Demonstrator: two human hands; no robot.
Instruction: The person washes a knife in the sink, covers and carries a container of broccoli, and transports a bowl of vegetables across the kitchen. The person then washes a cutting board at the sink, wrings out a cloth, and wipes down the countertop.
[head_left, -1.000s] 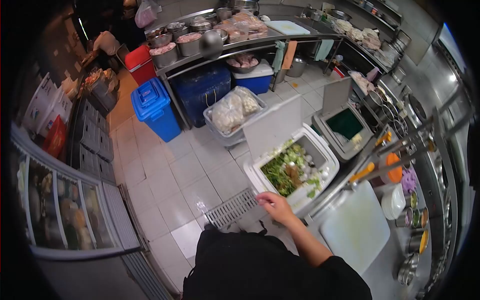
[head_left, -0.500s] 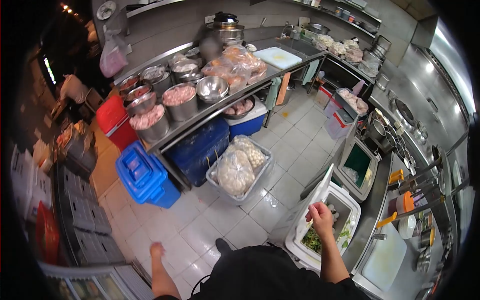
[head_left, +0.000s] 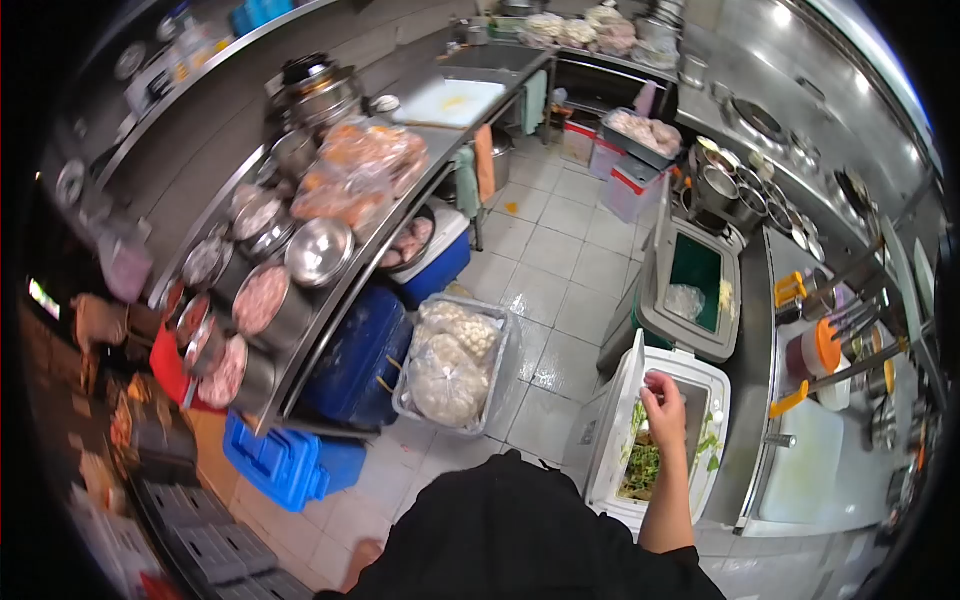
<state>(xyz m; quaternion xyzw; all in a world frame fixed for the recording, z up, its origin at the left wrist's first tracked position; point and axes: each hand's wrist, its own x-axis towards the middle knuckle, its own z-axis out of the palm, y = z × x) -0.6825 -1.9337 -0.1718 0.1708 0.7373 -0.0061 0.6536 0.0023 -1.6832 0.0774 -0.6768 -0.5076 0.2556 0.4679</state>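
My right hand point(head_left: 664, 412) is over an open white cooler box point(head_left: 715, 430), close to its raised lid point(head_left: 622, 415). Its fingers are loosely curved and a little apart, with nothing seen in them. Inside the box lie leafy greens point(head_left: 640, 472) and scraps of leaves along the wall. Low at the left of my body, my left hand point(head_left: 366, 556) is blurred and partly cut off by my dark clothing, so its fingers cannot be made out.
A plastic tub point(head_left: 490, 405) with bagged pale food sits on the floor ahead. Left of it are a blue lidded bin point(head_left: 265, 450) and a steel table point(head_left: 335, 290) with bowls of meat. Another open bin point(head_left: 735, 345) stands beyond the cooler. A counter point(head_left: 745, 400) runs along the right.
The view has turned and come nearer the cooler. My right hand stays above it, nearer the lid's edge. My left hand has drawn back toward my body.
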